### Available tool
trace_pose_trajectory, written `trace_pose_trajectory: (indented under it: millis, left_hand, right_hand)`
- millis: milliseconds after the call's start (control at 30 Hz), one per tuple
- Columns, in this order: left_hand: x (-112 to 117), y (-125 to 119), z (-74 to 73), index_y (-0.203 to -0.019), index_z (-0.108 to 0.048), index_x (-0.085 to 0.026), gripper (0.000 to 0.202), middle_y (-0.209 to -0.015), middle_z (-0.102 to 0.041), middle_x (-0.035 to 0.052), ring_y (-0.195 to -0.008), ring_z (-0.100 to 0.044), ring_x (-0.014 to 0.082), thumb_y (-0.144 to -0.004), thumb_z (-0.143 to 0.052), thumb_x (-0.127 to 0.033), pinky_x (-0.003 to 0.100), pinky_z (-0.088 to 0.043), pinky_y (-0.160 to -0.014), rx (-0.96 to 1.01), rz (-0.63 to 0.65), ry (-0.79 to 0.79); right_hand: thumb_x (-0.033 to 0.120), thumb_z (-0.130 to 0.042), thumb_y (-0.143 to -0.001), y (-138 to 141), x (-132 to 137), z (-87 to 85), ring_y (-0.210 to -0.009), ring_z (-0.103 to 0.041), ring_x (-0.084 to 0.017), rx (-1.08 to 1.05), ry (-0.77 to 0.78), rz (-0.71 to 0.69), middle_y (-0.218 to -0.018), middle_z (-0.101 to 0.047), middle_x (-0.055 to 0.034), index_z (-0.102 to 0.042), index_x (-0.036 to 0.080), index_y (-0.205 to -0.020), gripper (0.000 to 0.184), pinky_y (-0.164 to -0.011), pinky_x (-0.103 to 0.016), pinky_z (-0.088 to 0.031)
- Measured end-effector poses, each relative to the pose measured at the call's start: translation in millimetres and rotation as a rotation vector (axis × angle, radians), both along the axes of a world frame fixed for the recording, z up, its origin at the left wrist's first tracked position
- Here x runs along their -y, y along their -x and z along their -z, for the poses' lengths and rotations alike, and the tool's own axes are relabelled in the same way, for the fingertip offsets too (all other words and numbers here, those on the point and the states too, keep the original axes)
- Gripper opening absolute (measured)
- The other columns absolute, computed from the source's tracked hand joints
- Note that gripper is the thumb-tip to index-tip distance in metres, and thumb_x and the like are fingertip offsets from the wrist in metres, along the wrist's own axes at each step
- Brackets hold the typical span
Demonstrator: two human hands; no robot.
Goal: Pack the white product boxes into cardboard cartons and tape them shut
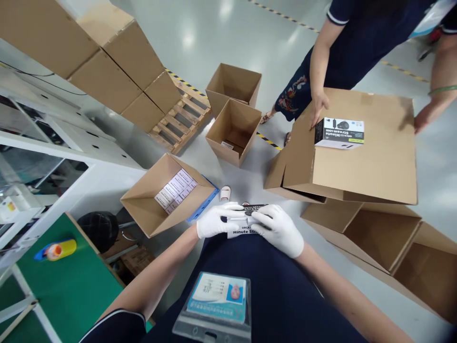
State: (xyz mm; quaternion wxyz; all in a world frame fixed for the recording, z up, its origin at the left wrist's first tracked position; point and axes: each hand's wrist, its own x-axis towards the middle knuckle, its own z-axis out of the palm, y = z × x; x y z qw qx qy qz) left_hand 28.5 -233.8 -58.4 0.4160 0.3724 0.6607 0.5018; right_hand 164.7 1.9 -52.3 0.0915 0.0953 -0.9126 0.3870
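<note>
Glossy floor, printed box between gloved hands

I record: clear-cased badge; beneath it, navy garment; left of it, white-piped navy sleeve; beyond it, white gloves.

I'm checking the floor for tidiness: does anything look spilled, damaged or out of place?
No spill or clear damage shows. Mildly odd is the printed box resting on the large carton, near its edge and a co-worker's hand, while white boxes sit in rows inside the open left carton.
</note>
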Motion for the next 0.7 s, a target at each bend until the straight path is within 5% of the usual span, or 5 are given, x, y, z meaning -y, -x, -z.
trace_pose_trajectory:
  millis: [700]
  left_hand:
    - [-2.3, 0.5, -4.9, -0.137, -0.070, -0.026, 0.048, -0.146, -0.064, 0.0106, -0.143, -0.051, 0.0301, -0.092, -0.074, -0.041, 0.048, -0.038, -0.124, -0.062, 0.021, -0.009]
  right_hand:
    - [0.031, -0.062, -0.101, -2.3, 0.2, -2.0, -0.090, -0.059, -0.024, 0.084, 0.041, 0.035, -0.094, -0.067, -0.0089, -0.078, 0.027, -0.102, 0.017, -0.081, -0.042, -0.052]
